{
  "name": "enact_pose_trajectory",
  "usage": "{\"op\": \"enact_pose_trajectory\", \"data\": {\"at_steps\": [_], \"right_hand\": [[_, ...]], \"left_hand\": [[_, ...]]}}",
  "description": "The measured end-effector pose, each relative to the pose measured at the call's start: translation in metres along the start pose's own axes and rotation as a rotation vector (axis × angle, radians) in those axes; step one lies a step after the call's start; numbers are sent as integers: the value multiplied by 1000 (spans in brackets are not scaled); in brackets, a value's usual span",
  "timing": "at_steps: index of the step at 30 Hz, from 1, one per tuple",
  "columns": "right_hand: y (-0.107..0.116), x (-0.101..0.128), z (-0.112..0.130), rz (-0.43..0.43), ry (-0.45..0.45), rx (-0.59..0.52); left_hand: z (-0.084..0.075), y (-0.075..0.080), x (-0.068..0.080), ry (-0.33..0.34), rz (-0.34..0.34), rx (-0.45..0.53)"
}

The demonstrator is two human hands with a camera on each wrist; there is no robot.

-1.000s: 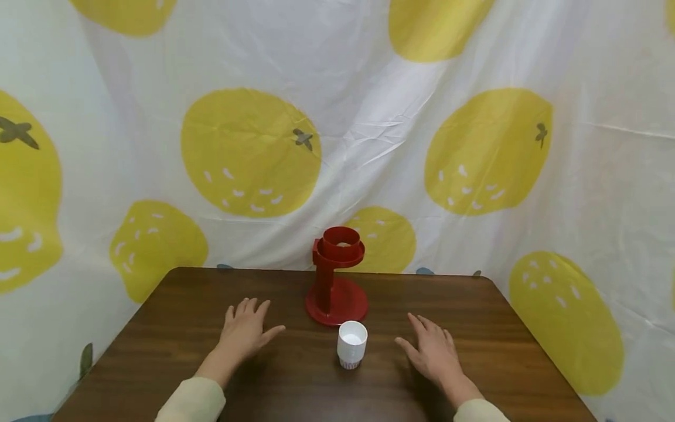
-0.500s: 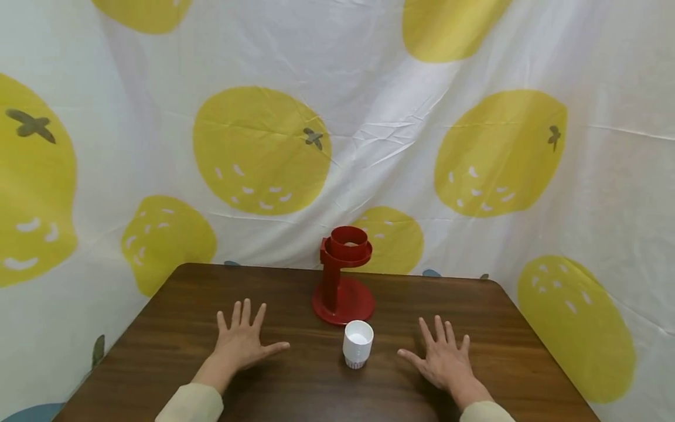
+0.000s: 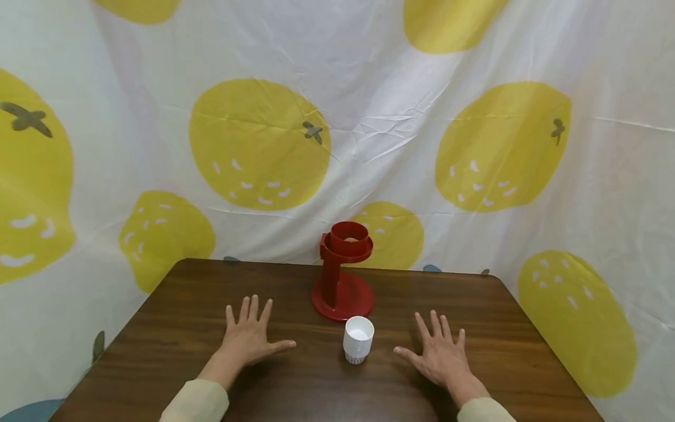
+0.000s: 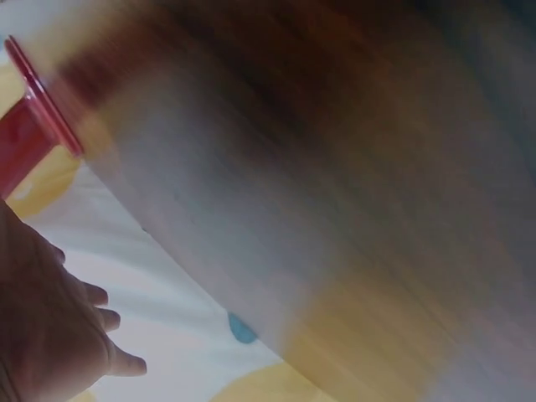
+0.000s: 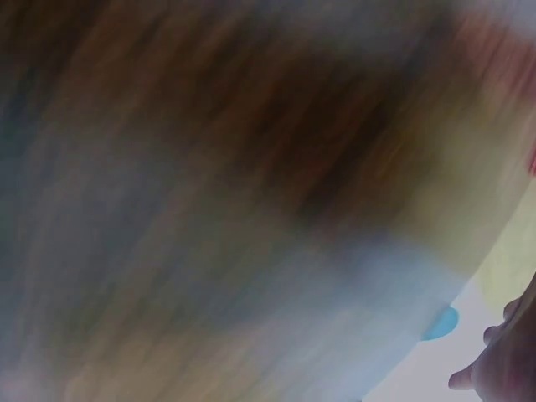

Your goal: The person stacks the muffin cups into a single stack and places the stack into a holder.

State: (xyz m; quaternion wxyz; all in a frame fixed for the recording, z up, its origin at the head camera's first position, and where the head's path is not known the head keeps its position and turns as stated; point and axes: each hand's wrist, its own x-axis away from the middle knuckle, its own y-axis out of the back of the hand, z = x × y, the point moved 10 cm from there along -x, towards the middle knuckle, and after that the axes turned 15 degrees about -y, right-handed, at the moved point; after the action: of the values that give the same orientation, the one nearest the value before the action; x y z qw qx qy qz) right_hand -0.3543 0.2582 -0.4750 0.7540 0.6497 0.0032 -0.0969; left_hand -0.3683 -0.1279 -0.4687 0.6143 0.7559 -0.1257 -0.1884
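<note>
Left hand: we see the left hand point(image 3: 246, 339) lying palm down on the wooden table point(image 3: 174, 328), fingers straight and spread, holding nothing.
Right hand: we see the right hand point(image 3: 440, 356) likewise flat on the table, fingers splayed and gripping nothing.
White cup: the white cup point(image 3: 358, 339) stands upright between our two hands, mouth up, apart from both, a little nearer the right thumb than the left.
Red stand: the red stand point(image 3: 343, 275) sits just behind the cup, its round base on the table and its ring raised on a post; the base edge and the cup look very close, and we cannot tell whether they touch.
Backdrop: a white cloth with yellow fruit prints point(image 3: 258, 143) hangs behind the table.
Wrist views: both are heavily blurred; we make out only a part of each hand and the table surface.
</note>
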Motion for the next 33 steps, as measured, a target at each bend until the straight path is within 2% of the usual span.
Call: {"op": "enact_pose_trajectory", "data": {"at_steps": [3,6,9,12,14,17,21,25,29,33], "right_hand": [[4,1,14,-1,31,-46],[8,3,34,13,83,-142],[11,7,57,38,151,-289],[12,11,76,84,193,-432],[9,11,82,128,185,-514],[5,12,86,192,157,-621],[-1,14,90,265,158,-728],[-2,13,93,283,159,-764],[5,10,97,260,132,-758],[24,5,103,234,119,-735]], "left_hand": [[-13,0,-9,-37,-6,21],[-35,0,-20,-100,-41,78],[-64,-3,-32,-197,-71,222],[-94,-10,-42,-298,-71,386],[-112,-13,-46,-354,-68,479],[-130,-18,-51,-394,-77,576],[-136,-23,-54,-388,-110,656],[-134,-22,-55,-376,-142,683],[-133,-11,-58,-388,-155,685],[-132,8,-64,-400,-157,695]]}}
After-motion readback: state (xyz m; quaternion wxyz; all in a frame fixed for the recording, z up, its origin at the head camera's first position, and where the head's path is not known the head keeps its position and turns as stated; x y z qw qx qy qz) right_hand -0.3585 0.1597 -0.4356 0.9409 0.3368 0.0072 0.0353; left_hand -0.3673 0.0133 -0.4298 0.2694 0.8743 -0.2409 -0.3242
